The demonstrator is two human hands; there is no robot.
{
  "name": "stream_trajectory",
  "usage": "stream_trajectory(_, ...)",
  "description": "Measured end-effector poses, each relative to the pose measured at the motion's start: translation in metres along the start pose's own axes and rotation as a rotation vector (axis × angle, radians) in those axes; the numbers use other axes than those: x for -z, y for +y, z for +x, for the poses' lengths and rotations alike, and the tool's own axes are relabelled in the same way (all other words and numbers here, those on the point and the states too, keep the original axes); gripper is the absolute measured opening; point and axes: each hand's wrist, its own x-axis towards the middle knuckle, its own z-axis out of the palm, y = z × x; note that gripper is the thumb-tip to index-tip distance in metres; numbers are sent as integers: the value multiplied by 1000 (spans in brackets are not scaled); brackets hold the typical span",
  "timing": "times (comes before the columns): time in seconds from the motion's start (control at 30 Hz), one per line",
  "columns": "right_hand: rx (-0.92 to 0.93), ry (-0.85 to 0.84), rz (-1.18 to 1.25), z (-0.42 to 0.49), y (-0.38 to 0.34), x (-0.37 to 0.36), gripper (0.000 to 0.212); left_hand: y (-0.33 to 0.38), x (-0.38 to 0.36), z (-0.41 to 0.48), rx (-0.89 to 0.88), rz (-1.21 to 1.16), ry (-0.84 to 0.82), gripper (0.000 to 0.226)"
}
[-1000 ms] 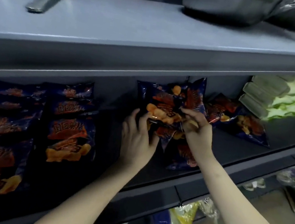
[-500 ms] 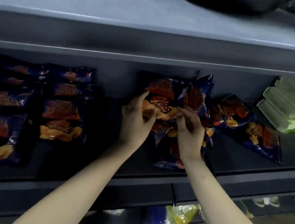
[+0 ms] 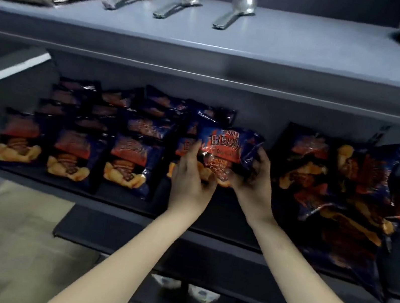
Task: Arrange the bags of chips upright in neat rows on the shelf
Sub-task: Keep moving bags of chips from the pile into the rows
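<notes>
the chip bag [image 3: 225, 150] sits roughly upright between both hands, at the right end of the standing rows [image 3: 125, 149] on the shelf [image 3: 119, 198] — likely so it can go in as the next one. the left hand [image 3: 193, 179] curls its fingers round the bag's lower left edge. the right hand [image 3: 251, 183] grips its right side, fingers wrapped behind (thumb hard to make out). right of the bag lies a loose heap of bags [image 3: 338, 190] — not yet stood up. above it, three spoons [image 3: 175, 7].

Upright bag rows [image 3: 127, 139] left on shelf [image 3: 131, 208] — loose bag pile [image 3: 340, 190] right — spoons [image 3: 181, 2] on shelf above.
</notes>
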Motion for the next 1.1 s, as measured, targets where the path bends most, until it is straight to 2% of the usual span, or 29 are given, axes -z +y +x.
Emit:
stream_trajectory(0.13,-46,-43,-57,-15,11,-42,80,-35,28,-9,73,32,-13,86)
stream_trajectory(0.23,-103,7,-100,-28,19,-60,74,-53,32,-16,112,4,-74,85)
stream_trajectory(0.43,-159,107,-360,-31,33,-72,68,-67,24,-22,115,93,-183,87)
stream_trajectory(0.63,-196,31,-476,-30,33,-74,75,-72,21,-21,100,131,-246,83)
stream_trajectory(0.87,-214,-9,-468,-35,30,-76,79,-72,22,-22,123,148,-289,86)
stream_trajectory(0.97,-203,45,-435,-38,28,-73,81,-72,25,-29,53,163,-242,86)
stream_trajectory(1.1,-116,197,-306,-49,23,-66,74,-63,30,-40,-171,80,-145,85)
